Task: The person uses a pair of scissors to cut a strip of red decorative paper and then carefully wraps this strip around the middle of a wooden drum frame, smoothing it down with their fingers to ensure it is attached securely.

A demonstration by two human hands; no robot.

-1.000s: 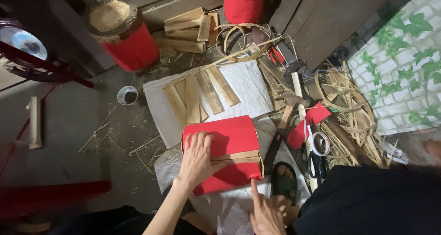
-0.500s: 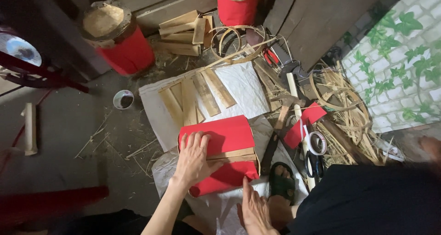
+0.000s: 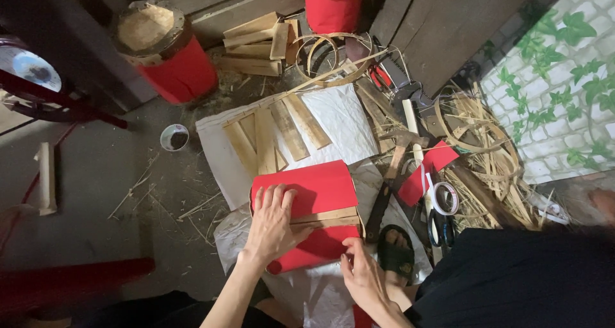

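A curved piece covered in red paper (image 3: pixel 307 190) lies on a white sheet (image 3: pixel 343 120) on the floor, with a bare wooden band (image 3: pixel 333 216) across it. My left hand (image 3: pixel 272 225) presses flat on the red paper, fingers spread. At the lower right corner of the red paper, my right hand (image 3: pixel 362 273) touches the edge with its fingertips. Whether it pinches the paper I cannot tell.
Several wooden slats (image 3: pixel 275 132) lie on the white sheet. Two red drums (image 3: pixel 166 49) (image 3: pixel 333 4) stand at the back, with stacked wood (image 3: pixel 256 43) between. Bamboo hoops and strips (image 3: pixel 477 148), a tape roll (image 3: pixel 444 198), scissors (image 3: pixel 439 229) and a small cup (image 3: pixel 174 137) surround the spot. My sandalled foot (image 3: pixel 394 254) is at the right.
My right hand has moved up from the white sheet to the lower right edge of the red paper. The left hand stays pressed on it.
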